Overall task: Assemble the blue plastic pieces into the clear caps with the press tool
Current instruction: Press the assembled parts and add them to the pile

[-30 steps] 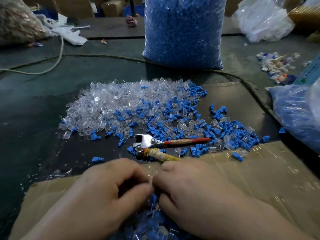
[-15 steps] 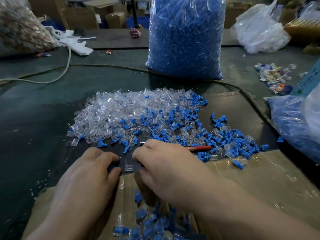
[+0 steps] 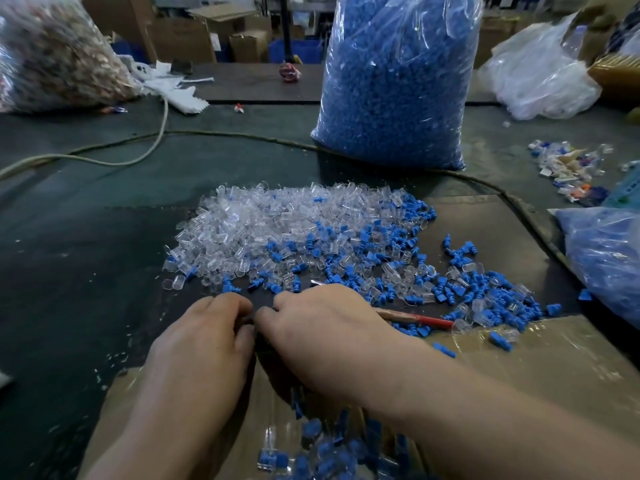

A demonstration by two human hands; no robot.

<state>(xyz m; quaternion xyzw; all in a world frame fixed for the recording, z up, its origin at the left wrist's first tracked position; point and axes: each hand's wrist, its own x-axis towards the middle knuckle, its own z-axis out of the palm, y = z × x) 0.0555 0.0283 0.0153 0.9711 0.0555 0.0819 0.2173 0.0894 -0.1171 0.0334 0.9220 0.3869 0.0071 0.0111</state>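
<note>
Directly ahead of me, at the near edge of the loose stock, my left hand (image 3: 204, 344) and right hand (image 3: 329, 337) meet fingertip to fingertip over the dark mat (image 3: 86, 271). The fingers (image 3: 228, 303) of both hands are curled inward. Whatever lies between them is hidden, so I cannot tell whether either hand holds a part.

Position of the press tool (image 3: 417, 318): it lies under my right hand. Only its red handle shows, emerging from beneath the outer side of that hand. The long axis runs left to right and tilts slightly toward me at the handle end. The head end is covered. I cannot tell whether my right fingers are wrapped round the tool or merely lie over it.

Position of the stock: the clear caps (image 3: 277, 223) lie in a heap just beyond my fingertips, away from me. The blue pieces (image 3: 491, 292) are scattered beyond and to my right, reaching the taped cardboard (image 3: 554, 368).

Judgement for the next move: my right hand is the nearer to the tool and should take it. My left hand is nearer the caps and should feed the parts toward the covered head end.
</note>
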